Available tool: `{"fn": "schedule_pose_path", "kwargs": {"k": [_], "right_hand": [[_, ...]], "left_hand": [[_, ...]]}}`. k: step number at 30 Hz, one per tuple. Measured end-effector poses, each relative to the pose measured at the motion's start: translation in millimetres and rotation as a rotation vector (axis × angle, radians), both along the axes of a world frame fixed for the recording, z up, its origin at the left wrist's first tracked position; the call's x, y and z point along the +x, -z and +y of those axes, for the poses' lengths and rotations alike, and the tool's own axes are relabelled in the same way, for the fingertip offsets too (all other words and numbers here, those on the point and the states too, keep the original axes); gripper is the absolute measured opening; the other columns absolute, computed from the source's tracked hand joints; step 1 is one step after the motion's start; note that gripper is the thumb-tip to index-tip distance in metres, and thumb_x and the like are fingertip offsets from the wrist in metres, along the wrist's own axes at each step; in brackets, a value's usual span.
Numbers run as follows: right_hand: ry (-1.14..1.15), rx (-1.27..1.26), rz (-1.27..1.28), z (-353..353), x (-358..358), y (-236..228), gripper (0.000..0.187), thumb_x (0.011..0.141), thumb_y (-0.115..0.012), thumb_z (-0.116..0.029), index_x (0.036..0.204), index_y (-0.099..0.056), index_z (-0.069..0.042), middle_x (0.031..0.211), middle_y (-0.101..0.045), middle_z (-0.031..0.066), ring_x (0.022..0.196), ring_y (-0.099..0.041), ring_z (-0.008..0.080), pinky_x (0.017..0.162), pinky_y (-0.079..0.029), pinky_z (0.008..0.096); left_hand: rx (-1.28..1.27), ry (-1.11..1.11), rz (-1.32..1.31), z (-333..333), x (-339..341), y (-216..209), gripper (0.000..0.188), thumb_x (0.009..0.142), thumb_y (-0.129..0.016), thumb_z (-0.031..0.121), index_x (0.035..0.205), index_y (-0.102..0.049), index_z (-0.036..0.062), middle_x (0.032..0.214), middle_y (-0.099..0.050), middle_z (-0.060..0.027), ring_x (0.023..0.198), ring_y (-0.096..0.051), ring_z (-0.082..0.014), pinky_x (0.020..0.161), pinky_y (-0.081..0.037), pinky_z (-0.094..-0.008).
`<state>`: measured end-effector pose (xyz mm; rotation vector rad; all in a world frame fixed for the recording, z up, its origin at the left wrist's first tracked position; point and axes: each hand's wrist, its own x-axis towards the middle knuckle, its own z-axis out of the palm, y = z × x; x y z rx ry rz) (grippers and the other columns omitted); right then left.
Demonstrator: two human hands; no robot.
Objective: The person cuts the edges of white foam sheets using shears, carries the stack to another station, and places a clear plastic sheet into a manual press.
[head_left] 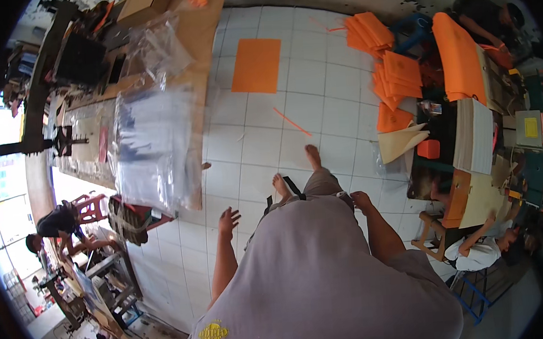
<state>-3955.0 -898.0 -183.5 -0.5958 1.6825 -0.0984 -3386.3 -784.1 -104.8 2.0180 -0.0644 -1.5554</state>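
My left hand (228, 220) hangs at my side over the tiled floor, fingers apart, with nothing in it. The nearest thing to it is a table on the left, stacked with clear plastic sheets (156, 146). My right hand (360, 201) is beside my right hip, close to a small white thing at my waist. Its fingers are mostly turned under, so whether it is open or closed does not show. Ahead on the floor lie a flat orange sheet (257, 66) and a thin orange strip (292, 122). Both are well beyond my hands.
Stacks of folded orange pieces (397, 75) lie on the floor at the right. Beyond them stands a workbench with a white stack (474, 136). A person in white (478, 246) sits there; another person (484, 19) is at the far right. Someone in dark clothes (61, 222) sits at left.
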Motion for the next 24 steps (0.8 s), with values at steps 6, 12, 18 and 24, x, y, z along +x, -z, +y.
{"fn": "schedule_pose_path", "kwargs": {"k": [6, 12, 18, 24], "right_hand": [[-0.259, -0.168, 0.09, 8, 74, 22, 0.034, 0.096, -0.065, -0.021, 0.12, -0.068, 0.001, 0.11, -0.073, 0.0153, 0.097, -0.071, 0.0236, 0.081, -0.059, 0.0383], [-0.074, -0.118, 0.059, -2, 63, 0, 0.037, 0.097, -0.063, -0.027, 0.122, -0.067, 0.001, 0.11, -0.073, 0.0156, 0.098, -0.071, 0.0246, 0.082, -0.058, 0.0376], [0.064, -0.072, 0.017, -51, 61, -22, 0.039, 0.101, -0.061, -0.031, 0.12, -0.063, 0.002, 0.1, -0.073, 0.0149, 0.085, -0.07, 0.0241, 0.075, -0.055, 0.0373], [-0.18, -0.247, 0.149, -151, 55, 39, 0.037, 0.1, -0.061, -0.036, 0.111, -0.068, -0.001, 0.099, -0.075, 0.0113, 0.089, -0.07, 0.0218, 0.08, -0.054, 0.0376]], "left_hand": [[0.12, -0.16, -0.006, 90, 69, 12, 0.062, 0.105, -0.046, 0.047, 0.153, -0.039, 0.0076, 0.14, -0.063, -0.0136, 0.121, -0.065, -0.0293, 0.101, -0.046, -0.0481], [0.309, -0.016, 0.123, 103, 56, 42, 0.068, 0.103, -0.047, 0.051, 0.156, -0.036, 0.0095, 0.143, -0.061, -0.0139, 0.122, -0.064, -0.0301, 0.103, -0.043, -0.051], [0.261, 0.118, 0.177, -10, 13, 64, 0.066, 0.102, -0.052, 0.049, 0.151, -0.041, 0.0059, 0.135, -0.065, -0.0149, 0.114, -0.067, -0.0297, 0.098, -0.046, -0.0502], [0.123, 0.288, 0.122, -191, -24, 90, 0.061, 0.101, -0.056, 0.046, 0.142, -0.052, 0.0005, 0.126, -0.069, -0.0172, 0.103, -0.07, -0.0266, 0.081, -0.052, -0.0414]]}}
